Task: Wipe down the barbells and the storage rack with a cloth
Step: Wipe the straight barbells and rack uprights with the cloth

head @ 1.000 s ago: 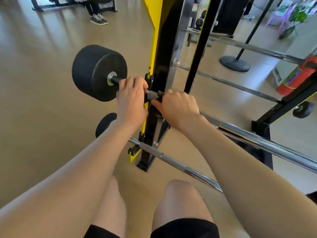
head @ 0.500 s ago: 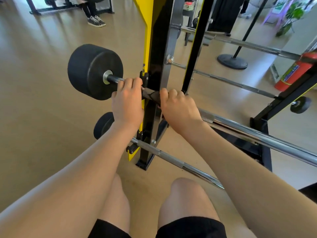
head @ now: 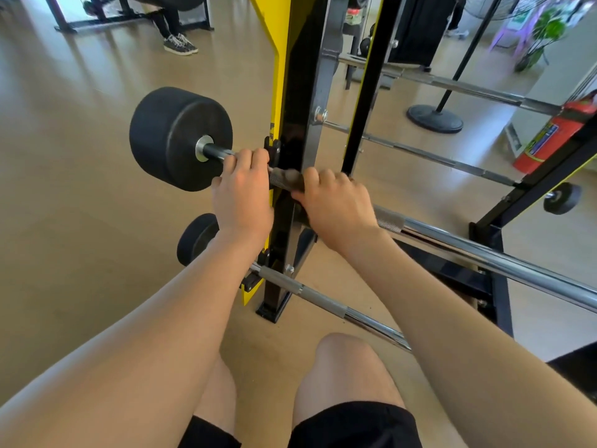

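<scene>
both hands, left (head: pixel 240 195) and right (head: pixel 336 205), clamp the bar (head: pixel 484 257), which runs left-right across them, with dark cloth (head: pixel 287 181) between.

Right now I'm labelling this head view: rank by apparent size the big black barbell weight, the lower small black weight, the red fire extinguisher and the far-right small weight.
1. Big black barbell weight
2. Red fire extinguisher, partly hidden
3. Lower small black weight, partly hidden behind an arm
4. Far-right small weight, though farther from the camera

Open floor (head: pixel 80 221) lies clear left of the black end weight (head: pixel 174 137); passage rightward along the barbell (head: pixel 484 257) is blocked by the rack upright (head: pixel 294 92), with a lower barbell (head: pixel 323 302) crossing beneath.
</scene>
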